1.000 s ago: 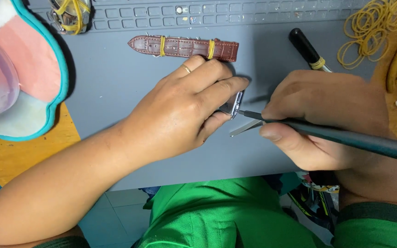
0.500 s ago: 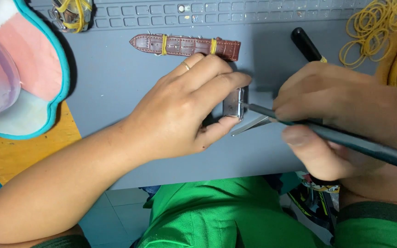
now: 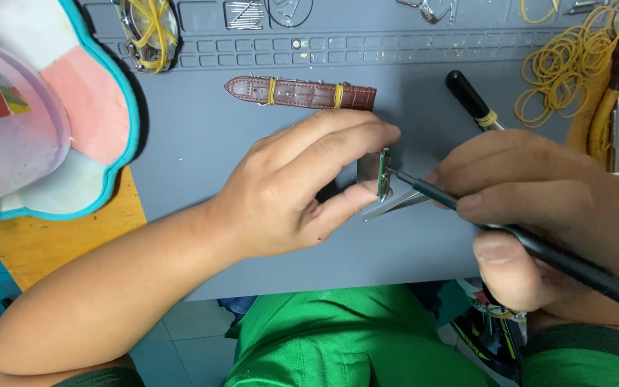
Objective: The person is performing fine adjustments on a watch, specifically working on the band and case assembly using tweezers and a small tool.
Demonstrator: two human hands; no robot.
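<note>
Bare forearms, ring on left hand (image 3: pixel 291 193), green trousers, dark green sleeve cuffs

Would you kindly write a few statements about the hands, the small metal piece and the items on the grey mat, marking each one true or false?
1. The left hand pinches a small rectangular metal watch case on edge between fingers and thumb. True.
2. The right hand holds a pair of scissors. False: it grips a slim black-handled tool whose tip meets the watch case.
3. The brown leather watch strap lies on the grey work mat beyond the hands, with yellow rubber bands around it. True.
4. The loose yellow rubber bands are piled at the mat's left edge. False: they lie at the upper right.
</note>
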